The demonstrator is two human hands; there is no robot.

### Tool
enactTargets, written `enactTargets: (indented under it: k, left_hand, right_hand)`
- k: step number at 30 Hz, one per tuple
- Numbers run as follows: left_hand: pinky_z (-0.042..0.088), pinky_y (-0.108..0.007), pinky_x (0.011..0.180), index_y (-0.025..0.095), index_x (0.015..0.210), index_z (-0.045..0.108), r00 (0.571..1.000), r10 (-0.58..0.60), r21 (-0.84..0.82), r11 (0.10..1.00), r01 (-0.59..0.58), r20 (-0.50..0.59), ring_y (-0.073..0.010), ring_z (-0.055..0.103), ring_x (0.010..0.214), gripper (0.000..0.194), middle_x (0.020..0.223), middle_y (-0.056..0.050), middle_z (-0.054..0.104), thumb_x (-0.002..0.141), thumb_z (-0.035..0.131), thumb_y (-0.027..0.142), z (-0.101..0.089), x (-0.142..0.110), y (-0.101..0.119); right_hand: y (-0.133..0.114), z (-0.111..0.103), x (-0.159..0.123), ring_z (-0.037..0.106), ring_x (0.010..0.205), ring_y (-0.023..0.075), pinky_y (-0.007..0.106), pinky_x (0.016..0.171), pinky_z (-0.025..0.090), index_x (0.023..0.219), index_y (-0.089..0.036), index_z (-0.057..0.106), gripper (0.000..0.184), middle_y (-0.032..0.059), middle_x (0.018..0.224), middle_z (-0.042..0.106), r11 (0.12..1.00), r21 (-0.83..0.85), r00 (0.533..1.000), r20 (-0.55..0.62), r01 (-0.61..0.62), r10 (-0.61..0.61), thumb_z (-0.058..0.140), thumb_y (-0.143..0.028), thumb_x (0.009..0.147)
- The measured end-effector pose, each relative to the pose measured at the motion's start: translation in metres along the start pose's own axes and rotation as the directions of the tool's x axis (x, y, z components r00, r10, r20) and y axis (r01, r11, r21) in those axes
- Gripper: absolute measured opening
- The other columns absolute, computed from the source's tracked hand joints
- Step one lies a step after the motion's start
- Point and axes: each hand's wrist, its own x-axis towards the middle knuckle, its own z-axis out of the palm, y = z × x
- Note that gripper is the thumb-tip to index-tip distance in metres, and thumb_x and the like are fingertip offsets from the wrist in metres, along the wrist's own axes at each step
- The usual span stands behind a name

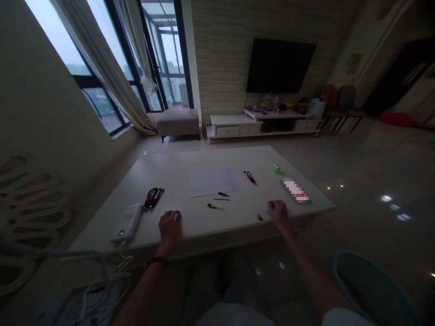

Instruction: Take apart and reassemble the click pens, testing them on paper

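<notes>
My left hand (169, 226) rests on the near edge of a cream tabletop (190, 224), its fingers curled down, with no held object visible. Left of it lie a bunch of dark pens (152, 199) and a white power bank or similar device (127, 222). My right hand (278, 213) sits near the same edge, just right of a small brown piece (260, 217). A dark speck shows at its fingertips, too small to identify. A sheet of white paper (213, 182) lies mid-table, with small black pen parts (215, 206) below it.
Farther back lie a red-and-blue pair of pens (249, 177), a small green cube (276, 168) and a blurred rectangular packet (295, 190). A teal basket rim (370, 290) sits low at right. White cables (102, 290) trail at lower left.
</notes>
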Motion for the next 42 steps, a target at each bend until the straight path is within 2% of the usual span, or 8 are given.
enactTargets:
  k: [4,10,13,19,24,29,37,42]
  left_hand:
    - [0.04,-0.035,0.077,0.021,0.1,0.062,1.0,-0.004,0.022,1.0,0.004,0.004,-0.023,0.051,0.09,0.028,0.103,-0.008,0.058,0.085,0.041,0.032,-0.006,-0.002,0.0]
    - [0.035,-0.036,0.09,0.027,0.114,0.054,0.908,0.4,-0.185,0.908,-0.375,0.122,-0.0205,0.047,0.104,0.031,0.113,-0.006,0.054,0.082,0.051,0.027,0.02,0.01,0.096]
    - [0.035,-0.037,0.089,0.026,0.102,0.059,0.876,0.464,-0.232,0.874,-0.427,0.133,-0.0202,0.047,0.104,0.021,0.112,-0.005,0.054,0.083,0.051,0.025,0.033,0.012,0.123]
    - [0.037,-0.034,0.088,0.018,0.099,0.054,0.951,0.304,-0.307,0.911,-0.275,0.051,-0.0171,0.053,0.091,0.024,0.091,-0.006,0.06,0.084,0.037,0.009,0.041,0.01,0.115]
    - [0.038,-0.033,0.083,0.016,0.109,0.05,0.986,0.165,-0.307,0.94,-0.151,0.019,-0.0183,0.051,0.096,0.042,0.1,-0.008,0.058,0.075,0.034,-0.002,0.039,0.012,0.112]
    - [0.038,-0.032,0.079,0.017,0.099,0.053,0.995,0.096,-0.308,0.947,-0.09,0.005,-0.0187,0.051,0.09,0.024,0.093,-0.007,0.057,0.086,0.033,0.012,0.036,0.015,0.117]
    - [0.034,-0.032,0.079,0.019,0.096,0.054,0.978,0.206,-0.262,0.945,-0.195,0.017,-0.0183,0.05,0.088,0.022,0.09,-0.006,0.057,0.091,0.033,0.023,0.036,0.013,0.119]
    - [0.034,-0.031,0.079,0.019,0.096,0.053,0.988,0.155,-0.269,0.952,-0.145,0.018,-0.0182,0.05,0.089,0.022,0.092,-0.006,0.057,0.091,0.032,0.023,0.036,0.014,0.118]
  right_hand:
    - [0.0,-0.002,-0.003,0.048,0.082,0.0225,0.034,0.076,0.037,0.082,-0.014,0.065,0.025,0.0125,0.085,0.058,0.996,-0.056,0.997,-0.031,-0.074,0.072,0.046,-0.03,0.081]
    - [-0.067,0.017,-0.01,0.049,0.086,0.0209,0.032,0.078,0.039,0.085,-0.017,0.064,0.017,0.0087,0.086,0.058,0.991,0.103,0.99,0.103,0.087,-0.098,0.05,-0.026,0.081]
    - [-0.109,0.029,-0.007,0.05,0.088,0.0199,0.031,0.081,0.04,0.087,-0.018,0.064,0.012,0.0069,0.087,0.058,0.953,0.238,0.959,0.169,0.186,-0.229,0.056,-0.021,0.079]
    - [-0.172,0.06,0.011,0.049,0.092,0.022,0.033,0.082,0.039,0.091,-0.021,0.065,0.02,0.0077,0.092,0.058,0.938,0.249,0.917,0.258,0.243,-0.306,0.067,-0.02,0.071]
    - [-0.185,0.076,0.017,0.049,0.091,0.0228,0.032,0.077,0.037,0.075,-0.02,0.065,0.004,0.0089,0.09,0.059,0.957,0.169,0.875,0.391,0.236,-0.285,0.067,-0.021,0.072]
    - [-0.182,0.059,0.017,0.052,0.085,0.0197,0.029,0.073,0.034,0.082,-0.019,0.062,0.007,0.0069,0.084,0.063,0.941,0.202,0.86,0.389,0.271,-0.331,0.056,-0.016,0.079]
    - [-0.191,0.032,0.021,0.057,0.083,0.0174,0.029,0.08,0.033,0.087,-0.022,0.066,0.017,0.0025,0.084,0.068,0.833,0.402,0.788,0.33,0.381,-0.52,0.056,-0.012,0.078]
    - [-0.192,0.028,0.025,0.057,0.083,0.0181,0.03,0.08,0.034,0.088,-0.021,0.067,0.02,0.0038,0.082,0.069,0.845,0.394,0.81,0.316,0.361,-0.493,0.053,-0.012,0.078]
